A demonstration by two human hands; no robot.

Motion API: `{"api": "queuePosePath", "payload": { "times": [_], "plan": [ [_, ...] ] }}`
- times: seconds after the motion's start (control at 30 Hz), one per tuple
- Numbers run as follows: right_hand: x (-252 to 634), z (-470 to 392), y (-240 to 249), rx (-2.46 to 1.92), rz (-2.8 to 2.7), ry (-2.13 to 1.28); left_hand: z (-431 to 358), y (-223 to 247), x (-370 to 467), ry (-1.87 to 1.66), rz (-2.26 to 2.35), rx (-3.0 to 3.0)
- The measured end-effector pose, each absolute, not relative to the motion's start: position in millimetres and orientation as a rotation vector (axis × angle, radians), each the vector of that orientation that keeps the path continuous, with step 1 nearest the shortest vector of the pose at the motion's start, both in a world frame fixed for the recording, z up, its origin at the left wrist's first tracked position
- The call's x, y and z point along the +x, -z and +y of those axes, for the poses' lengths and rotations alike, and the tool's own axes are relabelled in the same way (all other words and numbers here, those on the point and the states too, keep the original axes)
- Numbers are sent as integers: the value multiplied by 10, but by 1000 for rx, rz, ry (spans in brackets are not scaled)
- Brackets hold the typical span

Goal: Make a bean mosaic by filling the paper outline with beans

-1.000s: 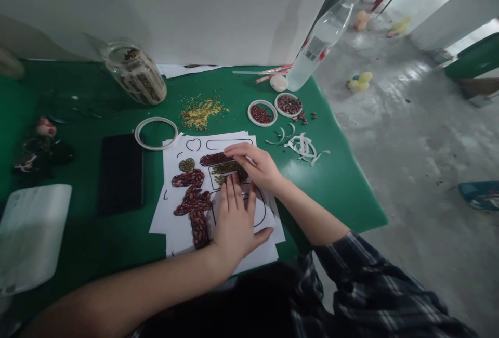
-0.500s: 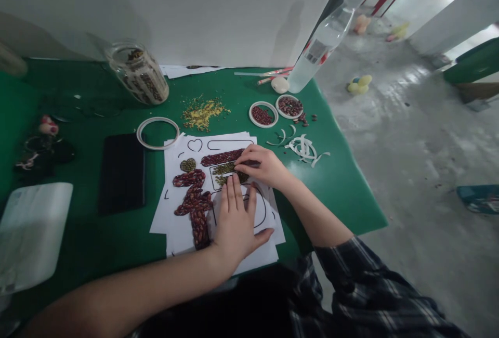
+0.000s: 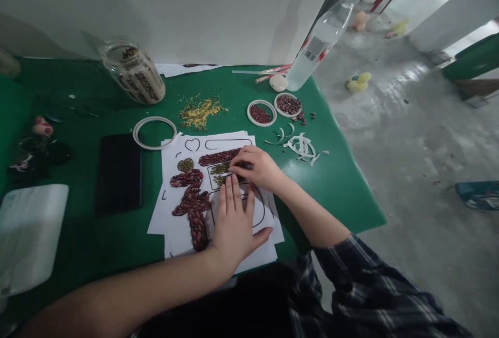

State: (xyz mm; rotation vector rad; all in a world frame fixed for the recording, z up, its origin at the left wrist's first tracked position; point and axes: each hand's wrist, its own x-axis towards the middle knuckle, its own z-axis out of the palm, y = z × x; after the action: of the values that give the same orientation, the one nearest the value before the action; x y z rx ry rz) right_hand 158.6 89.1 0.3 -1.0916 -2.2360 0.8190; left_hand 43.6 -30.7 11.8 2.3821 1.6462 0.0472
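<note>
White paper sheets (image 3: 183, 242) lie stacked on the green table, with black outlines drawn on the top one. Dark red beans (image 3: 198, 229) fill a character-like shape at its left, and small red beans (image 3: 218, 158) fill a bar near the top. Green beans (image 3: 220, 168) lie inside a box outline below that bar. My left hand (image 3: 236, 218) rests flat on the paper with fingers spread, its fingertips at the green beans. My right hand (image 3: 259, 167) is over the box's right part, thumb and forefinger pinched at the green beans; what they hold is too small to name.
Two small dishes of beans (image 3: 261, 113) stand behind the paper, near yellow grains (image 3: 200, 113), a tape ring (image 3: 155, 133) and white peeled strips (image 3: 302, 146). A glass jar (image 3: 134, 73), a plastic bottle (image 3: 322, 41) and a black tablet (image 3: 119, 174) are farther out.
The pinched fingers of my right hand have shifted slightly left over the green beans. My left hand stays flat on the paper. The whole view has shifted a little.
</note>
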Motion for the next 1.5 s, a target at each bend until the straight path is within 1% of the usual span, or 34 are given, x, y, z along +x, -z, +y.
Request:
{"api": "queuePosePath", "payload": {
  "times": [0.23, 0.47, 0.9, 1.13, 1.4, 1.5],
  "plan": [
    [1653, 919, -49, -958, -2298, -891, -336, -100, 431, -92, 1608, 2455],
    [1645, 923, -37, -959, -2367, -867, -375, -98, 442, -124, 1609, 2507],
    [1568, 867, -95, -995, -2560, -626, -398, -111, 450, -95, 1632, 2475],
    [1539, 832, -132, -1016, -2703, -406, -398, -124, 454, -31, 1628, 2462],
    [1488, 771, -120, -1070, -2795, -229, -395, -126, 462, -2, 1618, 2453],
    [1465, 758, -79, -1085, -2795, -228, -394, -122, 462, 2, 1619, 2451]
  ]
}}
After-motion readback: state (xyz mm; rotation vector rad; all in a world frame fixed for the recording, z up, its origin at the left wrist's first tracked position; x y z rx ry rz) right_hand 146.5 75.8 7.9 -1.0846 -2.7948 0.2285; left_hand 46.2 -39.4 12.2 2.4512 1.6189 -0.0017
